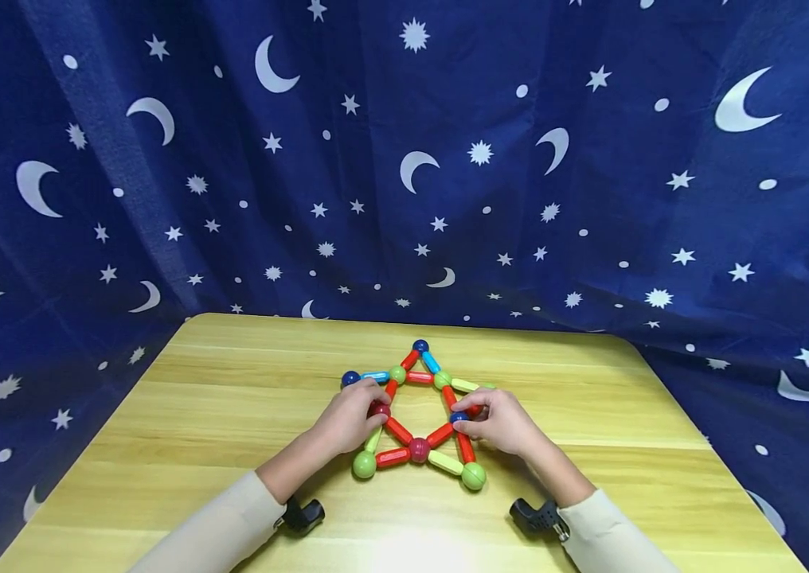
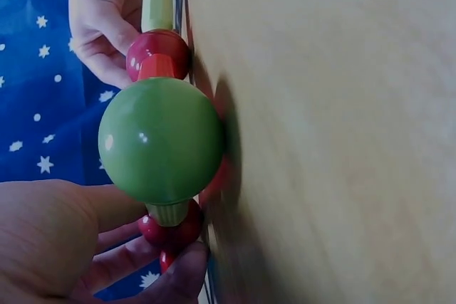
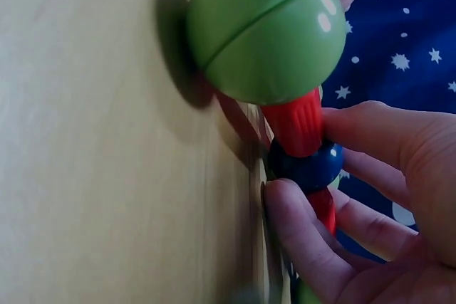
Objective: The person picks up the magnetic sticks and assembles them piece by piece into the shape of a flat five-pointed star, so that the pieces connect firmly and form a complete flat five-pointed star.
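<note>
A star-shaped figure of coloured balls and rods lies flat on the table. My left hand pinches a dark red ball at the figure's left side, thumb and fingers on either side of it. On the opposite side, my right hand grips a dark blue ball between thumb and fingers. Red rods run from these balls to a red ball at the near middle. The near points end in a left green ball and a right green ball. My right hand partly hides the right-hand point.
At the far tip of the figure sits a blue ball, and another blue ball marks the left point. The wooden table ends at a dark blue curtain with moons and stars. Black wrist cameras hang under both sleeves.
</note>
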A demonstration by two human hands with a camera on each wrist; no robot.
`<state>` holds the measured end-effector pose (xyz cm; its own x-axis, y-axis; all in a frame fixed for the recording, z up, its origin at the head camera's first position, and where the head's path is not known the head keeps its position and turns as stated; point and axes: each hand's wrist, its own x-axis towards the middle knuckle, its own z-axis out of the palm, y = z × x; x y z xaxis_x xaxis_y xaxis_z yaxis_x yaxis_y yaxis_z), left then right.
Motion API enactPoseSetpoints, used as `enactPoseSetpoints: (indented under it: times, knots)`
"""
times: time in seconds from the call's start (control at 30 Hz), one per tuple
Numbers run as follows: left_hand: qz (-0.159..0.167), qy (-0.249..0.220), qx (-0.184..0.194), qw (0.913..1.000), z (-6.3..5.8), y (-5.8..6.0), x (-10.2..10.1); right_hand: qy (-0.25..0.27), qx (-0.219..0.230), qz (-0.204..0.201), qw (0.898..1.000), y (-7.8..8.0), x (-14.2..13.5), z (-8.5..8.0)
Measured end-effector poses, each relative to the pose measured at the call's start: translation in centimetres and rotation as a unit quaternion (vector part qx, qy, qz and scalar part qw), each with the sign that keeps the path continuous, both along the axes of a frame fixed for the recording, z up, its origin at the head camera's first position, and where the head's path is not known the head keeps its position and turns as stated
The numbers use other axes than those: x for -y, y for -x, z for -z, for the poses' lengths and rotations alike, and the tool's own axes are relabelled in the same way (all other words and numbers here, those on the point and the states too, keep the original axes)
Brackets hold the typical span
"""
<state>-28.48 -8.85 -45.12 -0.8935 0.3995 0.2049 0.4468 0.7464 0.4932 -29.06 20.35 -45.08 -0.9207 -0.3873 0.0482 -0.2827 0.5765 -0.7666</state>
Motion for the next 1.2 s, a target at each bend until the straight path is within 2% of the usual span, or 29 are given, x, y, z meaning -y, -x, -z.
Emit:
enactPoseSetpoints:
  times: [0.23, 0.53, 0.87, 1.2]
  knots:
    - [0.008, 0.0, -0.01, 0.9999, -0.15, 0.23, 0.09, -0.007, 0.0, 0.017, 1.0, -0.09, 0.28, -0.35]
    - [0.016, 0.005, -0.025, 0.9996, -0.01, 0.61, 0.18, -0.016, -0.015, 0.012, 1.0, 0.04, 0.17, -0.37]
    - [0.014, -0.002, -0.004, 0.9999, -0.02, 0.64, 0.15, -0.019, -0.013, 0.016, 1.0, 0.05, 0.08, -0.41]
    - [0.008, -0.006, 0.0, 1.0, -0.2, 0.69, 0.3, -0.025, -0.029, 0.018, 0.999, 0.17, 0.37, -0.4]
